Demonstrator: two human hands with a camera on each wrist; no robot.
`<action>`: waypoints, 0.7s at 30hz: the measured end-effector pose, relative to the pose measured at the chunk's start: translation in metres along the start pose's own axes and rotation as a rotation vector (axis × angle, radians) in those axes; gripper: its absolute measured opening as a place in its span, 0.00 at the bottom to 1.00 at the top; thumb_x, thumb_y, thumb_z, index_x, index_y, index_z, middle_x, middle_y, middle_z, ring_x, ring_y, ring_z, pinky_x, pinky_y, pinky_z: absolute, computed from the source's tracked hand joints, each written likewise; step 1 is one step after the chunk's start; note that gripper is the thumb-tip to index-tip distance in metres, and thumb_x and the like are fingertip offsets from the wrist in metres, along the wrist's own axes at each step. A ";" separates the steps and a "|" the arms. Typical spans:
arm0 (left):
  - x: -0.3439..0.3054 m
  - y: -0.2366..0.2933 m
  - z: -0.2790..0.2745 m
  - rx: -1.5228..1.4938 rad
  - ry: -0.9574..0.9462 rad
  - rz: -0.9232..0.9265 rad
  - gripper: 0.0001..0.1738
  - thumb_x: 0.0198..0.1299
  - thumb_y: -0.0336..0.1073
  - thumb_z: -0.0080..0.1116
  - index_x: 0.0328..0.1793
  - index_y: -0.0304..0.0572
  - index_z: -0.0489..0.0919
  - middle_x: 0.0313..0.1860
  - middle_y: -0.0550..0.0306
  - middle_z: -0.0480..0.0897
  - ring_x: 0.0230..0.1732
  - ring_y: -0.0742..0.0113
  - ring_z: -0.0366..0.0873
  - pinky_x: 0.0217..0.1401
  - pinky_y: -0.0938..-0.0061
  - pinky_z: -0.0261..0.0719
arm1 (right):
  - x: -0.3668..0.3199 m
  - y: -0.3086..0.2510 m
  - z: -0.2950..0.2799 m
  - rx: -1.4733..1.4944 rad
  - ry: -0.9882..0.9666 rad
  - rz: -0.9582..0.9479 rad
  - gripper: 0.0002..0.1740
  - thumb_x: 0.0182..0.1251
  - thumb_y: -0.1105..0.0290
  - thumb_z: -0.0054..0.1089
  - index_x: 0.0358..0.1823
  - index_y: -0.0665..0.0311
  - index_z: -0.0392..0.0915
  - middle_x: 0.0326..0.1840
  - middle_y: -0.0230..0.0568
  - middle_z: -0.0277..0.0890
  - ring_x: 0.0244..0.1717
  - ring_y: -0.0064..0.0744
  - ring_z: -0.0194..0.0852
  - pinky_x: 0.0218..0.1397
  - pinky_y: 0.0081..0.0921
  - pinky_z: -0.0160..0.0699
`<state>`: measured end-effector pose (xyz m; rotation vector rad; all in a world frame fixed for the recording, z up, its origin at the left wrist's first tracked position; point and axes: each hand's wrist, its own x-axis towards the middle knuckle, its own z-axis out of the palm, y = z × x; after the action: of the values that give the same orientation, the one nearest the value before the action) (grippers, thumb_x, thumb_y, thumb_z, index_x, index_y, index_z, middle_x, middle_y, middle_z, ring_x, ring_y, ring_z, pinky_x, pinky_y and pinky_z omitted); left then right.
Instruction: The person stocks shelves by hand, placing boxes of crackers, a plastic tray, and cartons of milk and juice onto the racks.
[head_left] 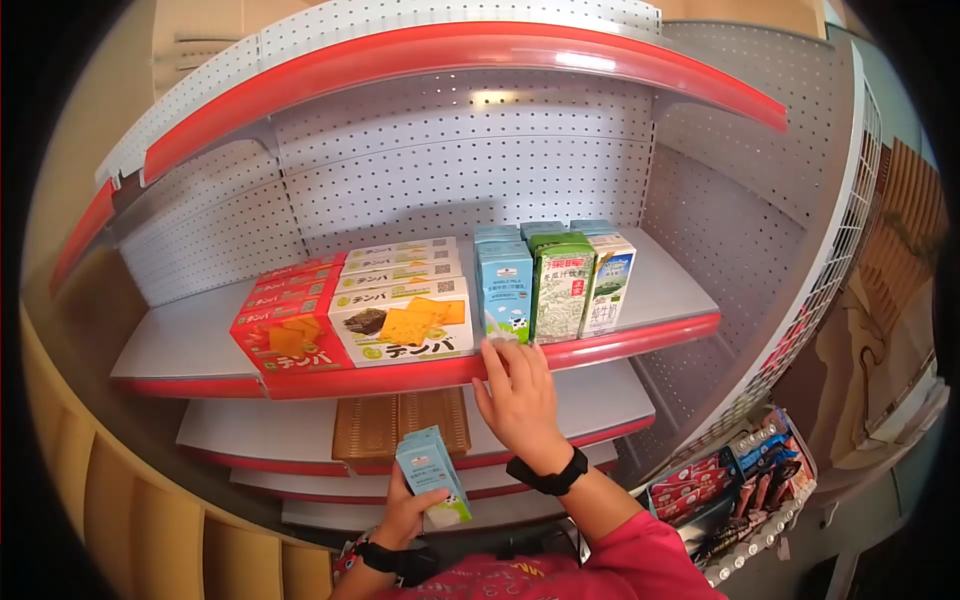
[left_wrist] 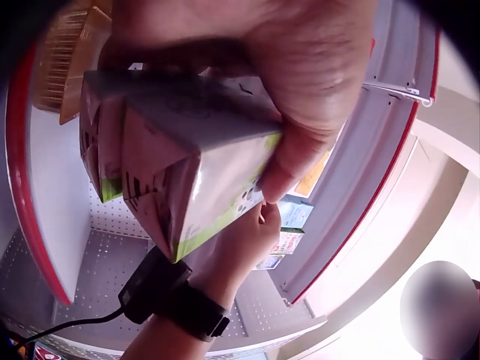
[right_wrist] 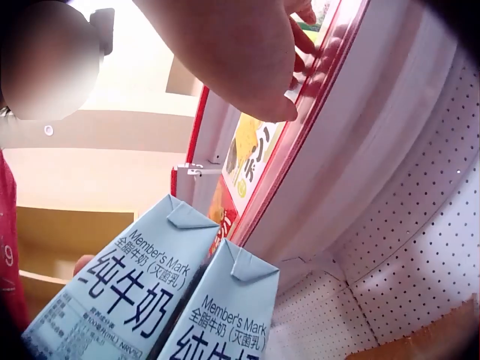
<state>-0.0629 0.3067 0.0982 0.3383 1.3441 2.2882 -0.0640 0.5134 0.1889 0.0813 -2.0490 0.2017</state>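
Observation:
Low in front of the body, my left hand (head_left: 402, 515) grips two light-blue milk cartons side by side, with the thumb across the front. In the right wrist view the held milk cartons (right_wrist: 135, 292) show their printed sides and folded tops. My right hand (head_left: 522, 400) reaches to the shelf's red front edge, fingers extended, fingertips right at the base of a blue milk carton (head_left: 505, 285). Beside that carton stand a green drink carton (head_left: 563, 285) and a white milk carton (head_left: 612, 285), with more blue cartons behind them.
Left of the cartons are rows of red cracker boxes (head_left: 288, 325) and white cracker boxes (head_left: 405, 325). An upper shelf (head_left: 470, 50) overhangs them. Below, a brown basket (head_left: 400, 415) sits on a lower shelf. A snack rack (head_left: 740, 490) stands at the lower right.

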 end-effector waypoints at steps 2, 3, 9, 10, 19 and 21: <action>-0.001 0.002 0.001 -0.008 0.009 0.005 0.39 0.40 0.16 0.62 0.60 0.42 0.61 0.50 0.54 0.72 0.51 0.61 0.75 0.54 0.66 0.75 | -0.002 -0.001 0.002 -0.012 0.001 -0.009 0.27 0.51 0.69 0.62 0.55 0.66 0.68 0.52 0.44 0.66 0.55 0.45 0.64 0.60 0.45 0.62; -0.001 0.001 0.000 -0.008 0.009 0.005 0.39 0.40 0.16 0.62 0.60 0.42 0.61 0.50 0.54 0.72 0.51 0.61 0.75 0.54 0.66 0.75 | -0.002 -0.001 0.002 -0.008 0.001 0.002 0.27 0.52 0.69 0.61 0.55 0.66 0.69 0.52 0.44 0.66 0.55 0.45 0.64 0.61 0.45 0.61; 0.000 0.000 -0.003 -0.003 -0.007 0.023 0.38 0.40 0.16 0.62 0.60 0.42 0.61 0.50 0.54 0.73 0.51 0.61 0.75 0.54 0.66 0.75 | -0.003 -0.004 0.006 -0.033 0.021 0.032 0.28 0.51 0.69 0.62 0.55 0.67 0.68 0.51 0.45 0.66 0.55 0.45 0.64 0.61 0.45 0.60; -0.001 0.001 -0.002 -0.007 0.009 0.009 0.38 0.40 0.16 0.62 0.60 0.42 0.61 0.50 0.54 0.73 0.51 0.61 0.75 0.54 0.66 0.75 | -0.003 -0.004 0.007 -0.034 0.030 0.043 0.29 0.50 0.68 0.62 0.56 0.68 0.67 0.51 0.45 0.66 0.55 0.45 0.64 0.62 0.45 0.60; -0.001 -0.001 -0.004 -0.003 0.017 0.010 0.38 0.40 0.17 0.63 0.60 0.40 0.61 0.50 0.53 0.73 0.51 0.60 0.75 0.54 0.66 0.74 | -0.001 -0.007 0.005 -0.112 0.001 0.063 0.31 0.52 0.65 0.60 0.58 0.69 0.65 0.55 0.45 0.65 0.57 0.42 0.63 0.55 0.38 0.62; -0.001 0.000 -0.004 0.002 0.018 0.011 0.38 0.40 0.17 0.63 0.60 0.40 0.61 0.50 0.53 0.73 0.51 0.61 0.75 0.54 0.66 0.74 | 0.000 -0.007 0.007 -0.106 0.002 0.064 0.31 0.52 0.64 0.60 0.58 0.69 0.65 0.55 0.45 0.65 0.56 0.42 0.63 0.55 0.38 0.62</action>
<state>-0.0636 0.3030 0.0963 0.3272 1.3565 2.3038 -0.0687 0.5054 0.1862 -0.0497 -2.0576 0.1323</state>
